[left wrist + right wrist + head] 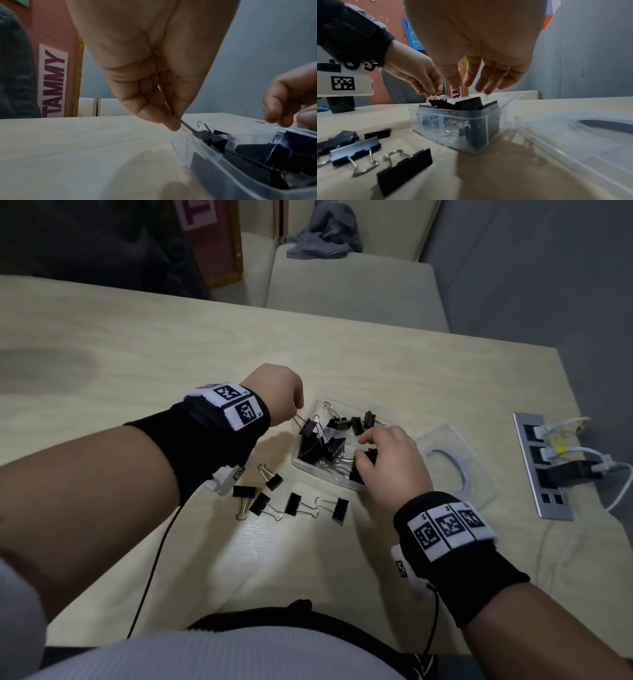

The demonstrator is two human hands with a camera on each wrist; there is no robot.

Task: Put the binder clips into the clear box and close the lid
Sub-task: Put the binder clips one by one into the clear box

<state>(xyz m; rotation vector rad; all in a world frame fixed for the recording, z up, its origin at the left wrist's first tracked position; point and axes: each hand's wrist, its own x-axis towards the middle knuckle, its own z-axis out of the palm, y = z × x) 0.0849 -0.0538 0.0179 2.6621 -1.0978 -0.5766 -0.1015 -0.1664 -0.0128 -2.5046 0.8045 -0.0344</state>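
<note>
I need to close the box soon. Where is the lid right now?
In the head view the lid lies flat on the table, right of the clear box, between it and the power strip.

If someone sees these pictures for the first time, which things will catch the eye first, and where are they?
First, the clear box at the middle of the table, heaped with black binder clips, both hands over it: the left hand pinches the wire handle of one clip at the box's left edge, the right hand hovers with relaxed fingers. Next, five loose clips lying in front of the box, and the lid lying to its right.
</note>
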